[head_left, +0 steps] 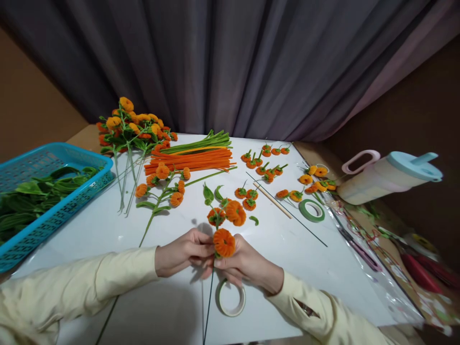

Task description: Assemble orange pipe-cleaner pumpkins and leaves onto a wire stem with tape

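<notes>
My left hand [185,251] is closed, its fingertips pinched on the stem of an orange pipe-cleaner flower spray [224,242]. My right hand [249,263] grips the same stem from the other side, thumb just below the lowest bloom. The spray has several orange blooms and small green leaves at its top, and its dark wire stem [209,302] runs down toward the table's near edge. Just under my right hand is a roll of green tape [232,314]; whether it hangs or lies on the table I cannot tell. The fingertips partly hide the stem.
A finished-looking orange spray [158,203] lies left of centre. Behind it are orange pipe cleaners [190,160], green ones [204,143] and a flower bunch [132,124]. Left stands a blue basket [72,191] of leaves. Rightward are loose blooms, another tape roll [312,211] and a tumbler [381,179].
</notes>
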Demonstrator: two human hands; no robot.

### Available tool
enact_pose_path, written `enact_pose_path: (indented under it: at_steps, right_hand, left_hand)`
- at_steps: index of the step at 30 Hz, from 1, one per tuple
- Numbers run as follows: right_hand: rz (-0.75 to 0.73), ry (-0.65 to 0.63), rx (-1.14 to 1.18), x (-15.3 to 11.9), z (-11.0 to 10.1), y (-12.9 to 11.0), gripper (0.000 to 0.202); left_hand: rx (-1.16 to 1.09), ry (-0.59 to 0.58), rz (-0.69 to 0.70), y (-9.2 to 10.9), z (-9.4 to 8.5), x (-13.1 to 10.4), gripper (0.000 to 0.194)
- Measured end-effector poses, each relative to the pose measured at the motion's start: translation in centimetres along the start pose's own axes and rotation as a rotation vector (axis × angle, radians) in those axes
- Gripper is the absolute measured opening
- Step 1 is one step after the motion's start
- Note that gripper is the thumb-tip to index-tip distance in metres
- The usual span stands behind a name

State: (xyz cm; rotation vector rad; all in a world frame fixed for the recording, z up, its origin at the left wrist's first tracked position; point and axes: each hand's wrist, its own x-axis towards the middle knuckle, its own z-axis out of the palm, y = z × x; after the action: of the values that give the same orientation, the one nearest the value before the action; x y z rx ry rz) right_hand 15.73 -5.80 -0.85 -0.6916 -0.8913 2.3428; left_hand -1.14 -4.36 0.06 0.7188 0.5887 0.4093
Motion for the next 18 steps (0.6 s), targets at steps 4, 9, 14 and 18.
enact_pose_path:
  at_steps: [4, 9, 14, 18]
  right_hand:
    - [0.094, -0.144, 0.010, 0.6, -0.4, -0.2, 0.026]
    - [0.077, -0.154, -0.011, 0.7, -0.2, -0.3, 0.024]
    - [-0.018, -0.057, -0.061, 0.2, 0.3, -0.4, 0.023]
    - [-0.085, 0.064, -0.134, -0.1, 0.6, -0.6, 0.025]
  left_hand:
    - [-0.039, -0.044, -0.004, -0.1, 0.4, 0.0, 0.021]
    - [-0.060, 0.007, -0.002, 0.0, 0.3, 0.2, 0.016]
    - [-0.103, -0.089, 0.019, 0.1, -0.2, 0.4, 0.017]
    - [-0.211, -0.086, 0.079, 0.5, -0.4, 0.6, 0.011]
